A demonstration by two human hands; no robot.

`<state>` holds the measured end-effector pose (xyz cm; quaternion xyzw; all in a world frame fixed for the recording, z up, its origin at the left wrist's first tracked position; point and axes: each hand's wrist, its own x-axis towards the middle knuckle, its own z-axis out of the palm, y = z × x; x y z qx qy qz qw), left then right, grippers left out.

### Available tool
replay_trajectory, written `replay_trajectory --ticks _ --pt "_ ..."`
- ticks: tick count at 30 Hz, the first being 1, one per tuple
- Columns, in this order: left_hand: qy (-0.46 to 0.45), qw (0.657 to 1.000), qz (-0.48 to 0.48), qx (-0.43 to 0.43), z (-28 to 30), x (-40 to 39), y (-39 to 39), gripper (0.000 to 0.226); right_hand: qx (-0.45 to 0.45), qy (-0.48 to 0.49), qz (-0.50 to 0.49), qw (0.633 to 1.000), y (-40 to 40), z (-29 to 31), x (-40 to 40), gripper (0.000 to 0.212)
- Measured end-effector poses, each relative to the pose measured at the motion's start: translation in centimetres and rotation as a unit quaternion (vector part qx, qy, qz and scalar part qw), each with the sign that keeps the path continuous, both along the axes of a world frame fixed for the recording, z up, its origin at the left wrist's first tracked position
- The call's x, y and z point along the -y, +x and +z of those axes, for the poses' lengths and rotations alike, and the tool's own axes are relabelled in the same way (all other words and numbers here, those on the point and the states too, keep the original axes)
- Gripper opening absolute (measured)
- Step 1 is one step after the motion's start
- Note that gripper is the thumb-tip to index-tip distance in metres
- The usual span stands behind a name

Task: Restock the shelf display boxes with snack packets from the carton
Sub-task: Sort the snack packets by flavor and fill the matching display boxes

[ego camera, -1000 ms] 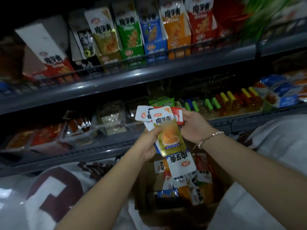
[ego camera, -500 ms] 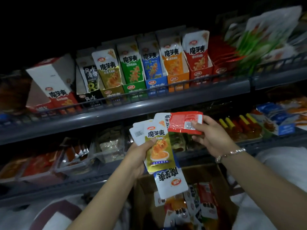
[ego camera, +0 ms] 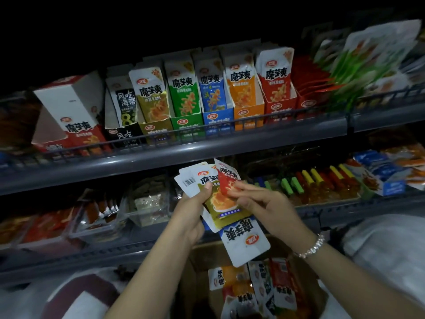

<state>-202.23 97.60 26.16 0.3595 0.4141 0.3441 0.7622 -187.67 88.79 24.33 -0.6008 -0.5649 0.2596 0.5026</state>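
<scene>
My left hand (ego camera: pixel 189 217) grips a fanned bunch of snack packets (ego camera: pixel 226 208), an olive-gold one in front and a white one hanging upside down below. My right hand (ego camera: pixel 264 203) pinches a red packet (ego camera: pixel 226 180) at the top of that bunch. Below my hands the brown carton (ego camera: pixel 202 256) holds several loose packets (ego camera: pixel 259 286). On the upper shelf stands a row of display boxes: olive (ego camera: pixel 153 130), green (ego camera: pixel 187 123), blue (ego camera: pixel 216 120), orange (ego camera: pixel 248 116) and red (ego camera: pixel 279 109), each with upright packets.
A tilted white-and-red box (ego camera: pixel 66 116) and a black box (ego camera: pixel 122 134) sit left of the row. A wire rail (ego camera: pixel 230 125) fronts the upper shelf. The lower shelf (ego camera: pixel 322 212) carries clear trays, coloured sticks and blue packs. Green-and-white bags (ego camera: pixel 368 65) fill the top right.
My right hand has brought the red packet back from out at the right to the bunch in my left hand. The view has tilted up toward the upper shelf.
</scene>
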Motion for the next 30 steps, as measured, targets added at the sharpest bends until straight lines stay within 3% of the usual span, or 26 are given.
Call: replay_trajectory --ticks 5,8,12,15,17,25,30 --pt "0.021 0.999 -0.042 0.015 0.6 0.5 -0.5 0.032 0.117 -0.01 0.021 0.993 0.6 0.0 0.3 0.036" --pt "0.033 0.997 -0.073 0.011 0.7 0.8 -0.1 0.036 0.12 0.017 0.012 0.993 0.9 0.3 0.5 0.042" --pt "0.058 0.994 -0.088 -0.011 1.0 0.9 0.9 0.038 0.011 0.01 -0.058 0.998 1.4 2.1 0.4 0.027" --pt "0.087 0.991 -0.104 -0.017 1.8 0.9 1.9 0.04 -0.094 -0.07 -0.102 0.988 3.0 4.1 -0.6 0.068" --pt "0.114 0.985 -0.13 -0.018 2.4 0.8 2.6 0.044 -0.161 -0.124 -0.092 0.975 4.3 5.3 -1.3 0.079" --pt "0.161 0.976 -0.147 -0.025 5.4 -1.0 4.4 0.039 -0.133 -0.103 -0.115 0.979 8.8 9.6 -2.0 0.024" --pt "0.198 0.972 -0.12 -0.02 7.5 -3.4 6.2 0.03 -0.115 -0.043 -0.13 0.984 10.8 13.6 -3.7 0.023"
